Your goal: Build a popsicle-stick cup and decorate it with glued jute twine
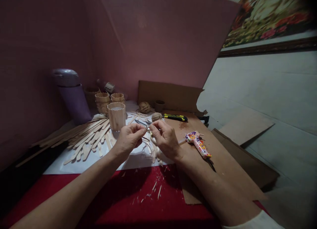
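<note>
My left hand (130,138) and my right hand (165,138) meet over a white sheet (133,163), fingertips pinched together on a small pale piece (148,129), perhaps a stick or a bit of twine; I cannot make out which. A cup built of craft sticks (116,115) stands just behind my left hand. Metal scissors (141,122) lie right behind the fingertips. Loose craft sticks (84,138) fan out to the left of my left hand.
A flowered glue gun (198,143) lies on brown cardboard (223,163) to the right. A yellow-black cutter (175,117), twine balls (145,107), more stick cups (102,100) and a purple flask (71,95) stand at the back. Splinters litter the red cloth (146,196).
</note>
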Demonstrator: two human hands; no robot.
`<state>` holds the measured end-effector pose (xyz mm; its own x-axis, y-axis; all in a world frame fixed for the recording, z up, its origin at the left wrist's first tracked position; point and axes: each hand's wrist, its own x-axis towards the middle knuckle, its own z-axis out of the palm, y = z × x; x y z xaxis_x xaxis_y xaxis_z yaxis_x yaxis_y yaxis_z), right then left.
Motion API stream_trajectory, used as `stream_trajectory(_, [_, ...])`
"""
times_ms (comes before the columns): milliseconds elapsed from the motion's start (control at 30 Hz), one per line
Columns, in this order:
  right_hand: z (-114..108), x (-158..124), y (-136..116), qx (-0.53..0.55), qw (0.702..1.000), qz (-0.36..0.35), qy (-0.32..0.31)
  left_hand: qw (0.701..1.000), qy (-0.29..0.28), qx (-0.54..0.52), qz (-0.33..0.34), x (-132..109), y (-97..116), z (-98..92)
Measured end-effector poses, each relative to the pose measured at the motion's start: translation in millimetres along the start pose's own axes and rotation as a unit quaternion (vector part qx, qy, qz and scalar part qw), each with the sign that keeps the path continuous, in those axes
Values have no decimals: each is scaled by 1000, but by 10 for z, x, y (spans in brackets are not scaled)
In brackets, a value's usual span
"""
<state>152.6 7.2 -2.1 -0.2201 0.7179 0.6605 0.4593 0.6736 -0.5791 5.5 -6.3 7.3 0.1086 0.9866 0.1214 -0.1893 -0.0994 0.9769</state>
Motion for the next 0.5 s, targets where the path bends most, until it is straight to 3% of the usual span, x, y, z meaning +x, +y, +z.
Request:
stream_trajectory(167, [-36, 52, 26, 36, 999, 9, -17, 999, -30, 37, 1, -27, -9, 27])
stream_trajectory(333, [-50, 52, 43, -27, 998, -51, -27, 999, -27, 31, -2, -35, -18, 31])
stream_trajectory(500, [-39, 40, 71, -68, 996, -55, -17, 999, -31, 20, 1, -30, -18, 36])
